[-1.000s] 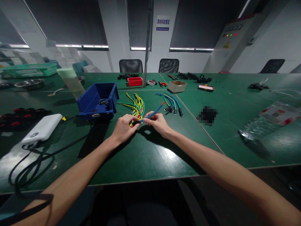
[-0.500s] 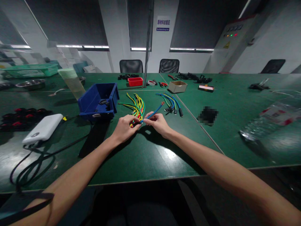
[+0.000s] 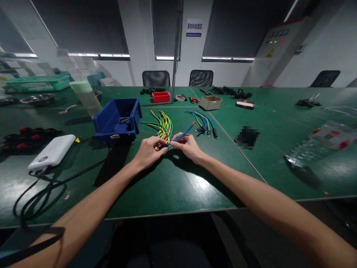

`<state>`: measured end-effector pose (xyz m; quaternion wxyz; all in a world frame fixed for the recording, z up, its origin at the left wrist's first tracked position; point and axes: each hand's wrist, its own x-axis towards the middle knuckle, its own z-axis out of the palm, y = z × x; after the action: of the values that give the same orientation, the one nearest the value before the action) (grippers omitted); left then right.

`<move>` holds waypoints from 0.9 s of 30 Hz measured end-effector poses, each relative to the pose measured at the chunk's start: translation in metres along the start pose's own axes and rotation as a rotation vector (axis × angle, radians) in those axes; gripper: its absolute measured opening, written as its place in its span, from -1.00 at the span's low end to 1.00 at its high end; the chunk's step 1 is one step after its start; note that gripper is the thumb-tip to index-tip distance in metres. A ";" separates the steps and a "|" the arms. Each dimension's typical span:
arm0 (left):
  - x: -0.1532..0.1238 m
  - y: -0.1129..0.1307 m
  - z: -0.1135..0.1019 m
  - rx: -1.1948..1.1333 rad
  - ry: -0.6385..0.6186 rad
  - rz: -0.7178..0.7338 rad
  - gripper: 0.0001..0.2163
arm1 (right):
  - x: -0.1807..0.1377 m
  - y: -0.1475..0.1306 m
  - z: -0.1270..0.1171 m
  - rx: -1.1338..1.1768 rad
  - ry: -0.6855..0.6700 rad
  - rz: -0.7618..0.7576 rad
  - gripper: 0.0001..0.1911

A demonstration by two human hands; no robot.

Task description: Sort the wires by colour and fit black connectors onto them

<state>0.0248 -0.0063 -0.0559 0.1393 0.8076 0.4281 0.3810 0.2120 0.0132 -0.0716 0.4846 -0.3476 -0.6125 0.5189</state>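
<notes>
Dark blinds (image 3: 80, 26) hang on the white wall (image 3: 138, 44) behind the blue bin (image 3: 107, 128), with a control cabinet (image 3: 275, 56) showing lit lamps far to its right. On the green table (image 3: 173, 182), a white power bank (image 3: 51, 152) lies left of the bin, yellow-green wires (image 3: 168, 122) just right of it, blue and green wires (image 3: 206, 120) farther right, a clear bottle (image 3: 312, 145) farthest. The table's near edge runs in front of the bin, and a stretch of shiny tabletop separates that edge from the hands. Right of the bin, the left hand (image 3: 149, 149) pinches a small black piece at the lower end of a blue cable (image 3: 186, 130), thumb and forefinger nearly meeting. Farther right of the bin, the right hand (image 3: 190, 147) has its fingertips closed on the cable, which slants up rightward to bare copper.
</notes>
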 end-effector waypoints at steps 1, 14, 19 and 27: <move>0.000 0.000 0.000 0.001 0.002 0.001 -0.89 | 0.000 -0.001 0.000 0.001 0.002 0.001 -0.73; 0.000 0.008 -0.001 0.008 0.023 0.022 -0.91 | 0.000 -0.002 0.002 -0.044 -0.002 0.010 -0.71; -0.001 0.008 0.000 -0.033 0.007 0.021 -0.91 | -0.001 -0.003 0.003 -0.043 -0.011 0.038 -0.69; 0.001 0.000 0.002 -0.223 -0.064 -0.104 -0.80 | 0.000 -0.001 -0.001 0.012 0.036 0.044 -0.69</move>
<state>0.0268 -0.0058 -0.0568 0.2613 0.7756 0.4197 0.3925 0.2129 0.0135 -0.0709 0.4859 -0.3676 -0.5928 0.5267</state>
